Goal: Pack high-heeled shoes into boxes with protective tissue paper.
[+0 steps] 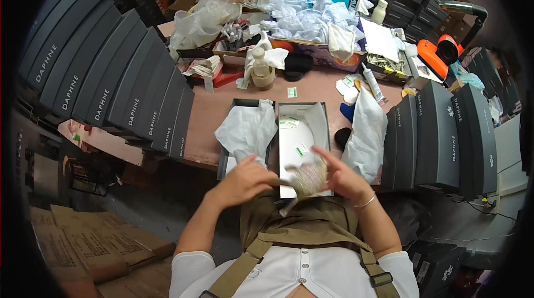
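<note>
A glittery, light-coloured shoe [309, 178], partly blurred, hangs between my hands at the table's front edge, its narrow heel pointing down to the left. My left hand [245, 182] has its fingers closed on a dark strap-like part of the shoe. At the shoe's other side is my right hand [346, 180], its index finger stretched out and its thumb close to the glittery part. Below them lies an open box [288, 156] with a white inside and several small green-and-white labels. White tissue paper [247, 127] fills a dark box [223, 165] beside it.
Dark shoe boxes stand in rows at left [117, 84] and right [436, 137]. A white-wrapped bundle [367, 139] lies near my right hand. Farther back are a jar with a brush [261, 75], a tube [374, 84], a tissue-filled carton [317, 53] and an orange device [436, 56].
</note>
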`<state>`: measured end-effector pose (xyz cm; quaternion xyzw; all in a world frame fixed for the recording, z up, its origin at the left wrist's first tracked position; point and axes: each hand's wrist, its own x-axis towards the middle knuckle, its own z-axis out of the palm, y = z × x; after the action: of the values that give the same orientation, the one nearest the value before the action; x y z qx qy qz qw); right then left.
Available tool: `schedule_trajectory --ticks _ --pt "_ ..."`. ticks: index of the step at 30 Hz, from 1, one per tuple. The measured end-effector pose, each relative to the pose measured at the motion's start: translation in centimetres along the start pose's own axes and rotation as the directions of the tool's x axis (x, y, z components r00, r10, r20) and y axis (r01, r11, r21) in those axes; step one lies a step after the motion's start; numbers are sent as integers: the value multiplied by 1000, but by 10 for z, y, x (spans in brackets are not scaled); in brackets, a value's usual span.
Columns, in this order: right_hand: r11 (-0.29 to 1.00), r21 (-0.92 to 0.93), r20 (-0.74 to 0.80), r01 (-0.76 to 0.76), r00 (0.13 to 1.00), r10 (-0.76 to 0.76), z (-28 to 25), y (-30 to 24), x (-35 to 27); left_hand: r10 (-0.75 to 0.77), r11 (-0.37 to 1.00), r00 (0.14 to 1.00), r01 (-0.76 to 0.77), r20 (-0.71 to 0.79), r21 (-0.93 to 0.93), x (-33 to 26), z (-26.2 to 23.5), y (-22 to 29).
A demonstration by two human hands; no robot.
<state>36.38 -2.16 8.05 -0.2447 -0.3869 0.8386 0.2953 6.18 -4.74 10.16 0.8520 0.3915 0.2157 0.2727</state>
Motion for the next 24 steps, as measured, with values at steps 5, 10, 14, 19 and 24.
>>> schedule_trajectory --ticks 5,10,14,19,24 --pt "973 227 64 -44 998 30 3 40 -5 108 977 990 -89 -94 192 7 9 12" --pt "890 455 -160 -18 982 102 6 30 1 34 975 988 1 -151 221 33 14 13" --pt "793 610 -186 -4 971 147 18 32 5 44 964 985 2 -166 265 28 18 8" --pt "537 841 43 -64 998 53 17 43 12 21 973 995 2 -100 229 23 5 18" --pt "437 896 34 -74 995 99 21 52 15 41 978 997 -26 -68 207 23 -3 20"
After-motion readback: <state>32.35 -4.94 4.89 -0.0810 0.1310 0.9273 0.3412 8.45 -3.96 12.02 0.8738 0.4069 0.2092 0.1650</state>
